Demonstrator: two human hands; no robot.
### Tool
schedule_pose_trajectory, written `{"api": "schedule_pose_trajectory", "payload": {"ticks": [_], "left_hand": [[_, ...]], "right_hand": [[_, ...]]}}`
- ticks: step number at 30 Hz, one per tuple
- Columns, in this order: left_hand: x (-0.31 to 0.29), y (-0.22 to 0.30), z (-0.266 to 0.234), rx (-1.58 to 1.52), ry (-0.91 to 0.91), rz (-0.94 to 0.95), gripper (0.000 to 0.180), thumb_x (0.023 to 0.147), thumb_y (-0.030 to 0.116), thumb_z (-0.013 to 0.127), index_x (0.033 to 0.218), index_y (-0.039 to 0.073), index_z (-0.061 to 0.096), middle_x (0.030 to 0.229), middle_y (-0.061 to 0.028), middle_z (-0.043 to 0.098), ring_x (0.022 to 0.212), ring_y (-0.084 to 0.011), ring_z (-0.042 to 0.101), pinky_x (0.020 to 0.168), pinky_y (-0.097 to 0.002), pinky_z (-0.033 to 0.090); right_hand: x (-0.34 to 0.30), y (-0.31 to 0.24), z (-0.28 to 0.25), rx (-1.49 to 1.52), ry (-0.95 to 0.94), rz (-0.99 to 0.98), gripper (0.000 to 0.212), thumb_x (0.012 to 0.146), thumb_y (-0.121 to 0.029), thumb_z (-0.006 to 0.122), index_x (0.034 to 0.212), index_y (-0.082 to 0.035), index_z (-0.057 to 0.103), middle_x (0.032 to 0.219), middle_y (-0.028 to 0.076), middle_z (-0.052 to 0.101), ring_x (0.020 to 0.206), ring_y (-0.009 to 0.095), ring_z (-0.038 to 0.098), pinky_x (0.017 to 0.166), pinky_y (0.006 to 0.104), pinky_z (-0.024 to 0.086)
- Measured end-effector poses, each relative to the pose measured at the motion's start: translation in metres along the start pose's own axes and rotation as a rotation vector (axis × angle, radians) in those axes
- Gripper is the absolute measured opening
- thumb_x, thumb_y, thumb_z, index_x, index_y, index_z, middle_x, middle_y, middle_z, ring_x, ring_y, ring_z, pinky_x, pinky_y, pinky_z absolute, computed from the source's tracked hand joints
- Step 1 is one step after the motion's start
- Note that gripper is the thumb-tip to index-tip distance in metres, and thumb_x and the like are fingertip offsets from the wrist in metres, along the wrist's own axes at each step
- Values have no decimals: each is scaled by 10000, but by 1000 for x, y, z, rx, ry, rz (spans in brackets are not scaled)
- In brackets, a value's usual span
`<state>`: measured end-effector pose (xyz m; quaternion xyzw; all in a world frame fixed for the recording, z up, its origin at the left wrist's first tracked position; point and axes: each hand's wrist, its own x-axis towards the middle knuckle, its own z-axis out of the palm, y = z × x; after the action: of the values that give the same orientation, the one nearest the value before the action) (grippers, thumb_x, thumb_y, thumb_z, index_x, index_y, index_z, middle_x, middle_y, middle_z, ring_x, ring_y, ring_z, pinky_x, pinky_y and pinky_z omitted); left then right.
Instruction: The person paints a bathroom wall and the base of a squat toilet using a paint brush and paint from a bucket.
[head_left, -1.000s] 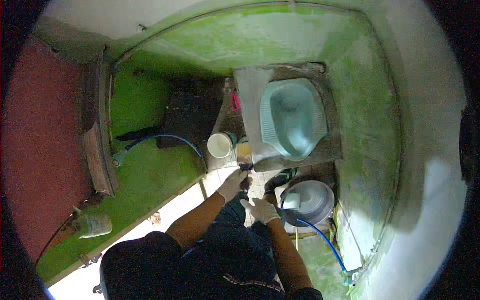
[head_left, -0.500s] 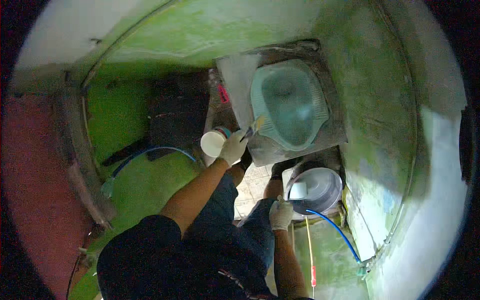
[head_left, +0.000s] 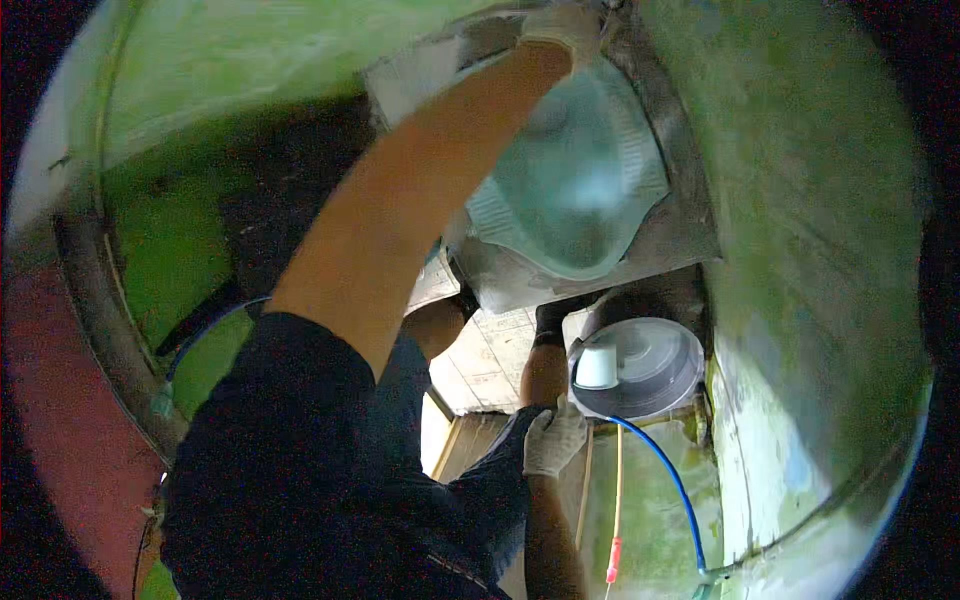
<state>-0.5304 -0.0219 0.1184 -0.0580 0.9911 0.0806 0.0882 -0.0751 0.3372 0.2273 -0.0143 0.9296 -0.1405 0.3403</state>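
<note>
My left hand (head_left: 563, 32), in a pale glove, reaches over the far end of the light-green squat toilet (head_left: 575, 215). Its fingers bend down around the handle of a paintbrush, which the hand itself mostly hides. Across the left side of the toilet stretches my bare left forearm, covering the white tub seen earlier. My right hand (head_left: 555, 440), also gloved, lies with curled fingers around my right knee, against the dark trouser leg (head_left: 495, 480).
Right of my foot stands a round grey basin (head_left: 655, 370) holding a white cup (head_left: 597, 368). A blue hose (head_left: 672, 470) runs from its rim toward the wall. Beside it lies a thin stick with a red grip (head_left: 614, 560). Green walls (head_left: 800, 180) close in.
My left hand has moved from beside the white tub, up and right to the toilet's far end. My right hand stays at the knee. The whole view has shifted slightly.
</note>
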Motion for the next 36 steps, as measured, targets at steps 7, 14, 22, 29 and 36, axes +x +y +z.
{"api": "schedule_pose_trajectory", "payload": {"ticks": [7, 14, 22, 29, 36], "left_hand": [[62, 44, -3, -258, -370, -316, 419, 977, 144, 418, 1393, 91, 405, 1411, -140, 426, 1208, -289, 504, 910, -444, 467], [93, 71, 83, 410, -280, 83, 285, 938, 236, 518, 1138, 71, 636, 1157, -124, 623, 991, -290, 620, 734, -443, 521], [57, 149, 189, 243, 29, 329, 336, 928, 296, 526, 1108, 33, 633, 1024, -152, 648, 828, -256, 613, 728, -433, 506], [73, 122, 99, 149, -308, 177, 355, 932, 304, 523, 1152, 39, 612, 1080, -155, 630, 914, -269, 602, 766, -441, 503], [82, 45, -3, 132, -432, -78, 380, 957, 246, 492, 1290, 67, 531, 1272, -157, 546, 1061, -274, 590, 839, -436, 485]], "right_hand": [[10, -5, -8, 23, 63, 138, 331, 814, -164, 553, 1136, -99, 592, 1112, 133, 586, 1057, 353, 527, 925, 502, 388], [10, -4, -11, 63, 129, 122, 314, 821, -119, 563, 1130, -108, 622, 1094, 120, 611, 1061, 330, 543, 958, 471, 383], [13, -7, -5, 131, 128, 114, 303, 826, -113, 561, 1120, -130, 628, 1101, 93, 606, 1058, 319, 536, 969, 484, 366], [8, 6, 2, 127, 138, 121, 317, 848, -137, 550, 1158, -166, 604, 1112, 69, 587, 1071, 309, 526, 954, 488, 370], [13, -3, -9, 129, 127, 130, 351, 819, -97, 562, 1164, -146, 603, 1118, 95, 589, 1076, 326, 522, 958, 483, 375]]}}
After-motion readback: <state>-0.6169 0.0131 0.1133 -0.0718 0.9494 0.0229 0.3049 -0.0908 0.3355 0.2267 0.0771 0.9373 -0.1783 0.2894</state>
